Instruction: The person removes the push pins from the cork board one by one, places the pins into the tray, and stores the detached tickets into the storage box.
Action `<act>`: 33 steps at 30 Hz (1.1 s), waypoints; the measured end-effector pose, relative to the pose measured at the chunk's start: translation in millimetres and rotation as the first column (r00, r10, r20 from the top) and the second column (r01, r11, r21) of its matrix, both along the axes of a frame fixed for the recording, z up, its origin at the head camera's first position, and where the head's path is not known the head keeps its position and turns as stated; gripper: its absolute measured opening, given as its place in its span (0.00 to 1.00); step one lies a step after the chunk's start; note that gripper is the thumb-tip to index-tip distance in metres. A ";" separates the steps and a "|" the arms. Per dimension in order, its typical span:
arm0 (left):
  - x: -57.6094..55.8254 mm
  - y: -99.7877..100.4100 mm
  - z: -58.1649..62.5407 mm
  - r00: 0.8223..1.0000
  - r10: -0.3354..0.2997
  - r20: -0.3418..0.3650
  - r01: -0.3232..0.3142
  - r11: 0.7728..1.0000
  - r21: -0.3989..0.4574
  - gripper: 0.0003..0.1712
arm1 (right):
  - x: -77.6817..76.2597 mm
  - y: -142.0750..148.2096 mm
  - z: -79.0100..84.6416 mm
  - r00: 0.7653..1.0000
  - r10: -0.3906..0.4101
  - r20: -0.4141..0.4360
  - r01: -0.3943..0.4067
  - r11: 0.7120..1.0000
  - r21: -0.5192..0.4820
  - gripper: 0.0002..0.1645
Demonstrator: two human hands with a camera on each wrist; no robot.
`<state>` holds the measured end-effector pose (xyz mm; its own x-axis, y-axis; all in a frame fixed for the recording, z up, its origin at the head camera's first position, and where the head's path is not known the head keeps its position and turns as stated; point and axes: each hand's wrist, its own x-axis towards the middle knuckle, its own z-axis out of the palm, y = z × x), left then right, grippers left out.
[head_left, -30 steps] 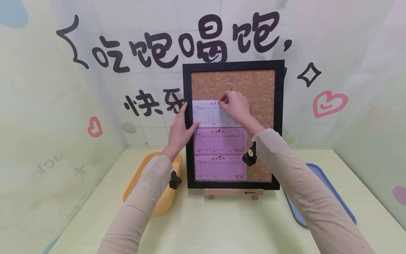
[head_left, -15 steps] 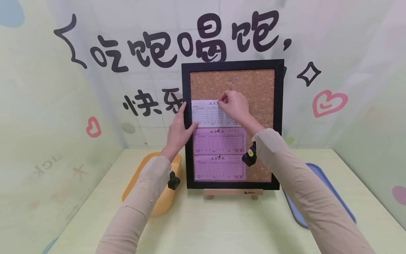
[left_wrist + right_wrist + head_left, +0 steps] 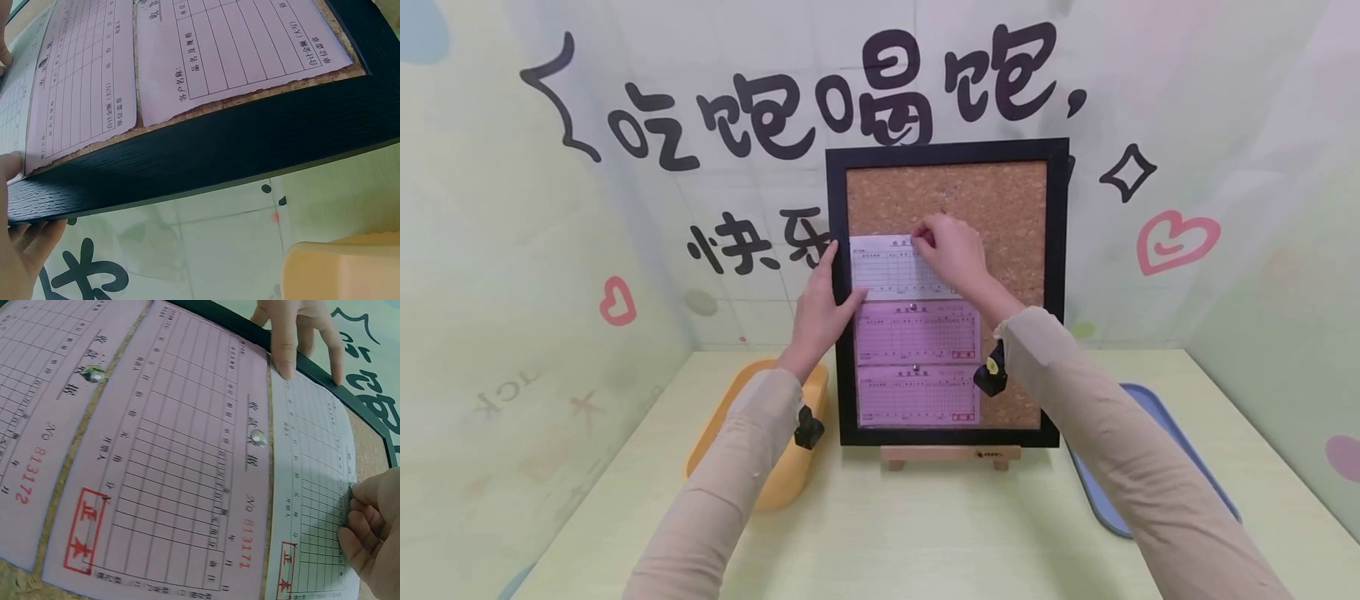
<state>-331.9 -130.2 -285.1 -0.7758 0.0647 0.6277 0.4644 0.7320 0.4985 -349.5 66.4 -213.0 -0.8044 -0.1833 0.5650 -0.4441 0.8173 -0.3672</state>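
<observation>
A cork board [image 3: 1011, 350] in a black frame [image 3: 1055, 250] stands upright on a small wooden easel [image 3: 951, 453]. My left hand [image 3: 822, 312] grips the frame's left side, thumb in front over the edge of a white receipt slip [image 3: 880, 268], fingers behind. At the top middle of that slip, my right hand [image 3: 957, 254] pinches with thumb and forefinger; what they hold looks like a small pin, almost wholly hidden by the fingertips. Below are two pink receipt slips [image 3: 917, 337], each fixed by a shiny thumbtack [image 3: 258, 437] near its top edge.
A yellow bin [image 3: 786, 487] stands on the table [image 3: 917, 542] at the left, partly behind the left forearm. To the right lies a blue tray [image 3: 1180, 450], partly covered by the right sleeve. A lettered wall covering [image 3: 760, 179] is close behind the board.
Both hands keep their places on the frame and the white slip. The whole head view shifts slightly to the left; otherwise little differs.
</observation>
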 end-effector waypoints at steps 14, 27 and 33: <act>2.0 0.1 -0.3 1.000 0.002 0.014 -0.002 1.000 -0.007 0.44 | -0.5 -3.1 0.2 1.000 -0.018 0.022 0.018 1.000 -0.020 0.09; 1.4 0.0 1.9 1.000 0.005 0.009 -0.005 1.000 -0.013 0.44 | -0.1 -0.3 11.9 0.995 0.003 0.097 -0.004 1.000 0.011 0.09; 2.6 0.1 3.0 1.000 0.008 0.023 -0.008 1.000 -0.008 0.43 | -0.3 1.6 14.8 0.987 0.037 0.158 -0.037 0.999 -0.005 0.10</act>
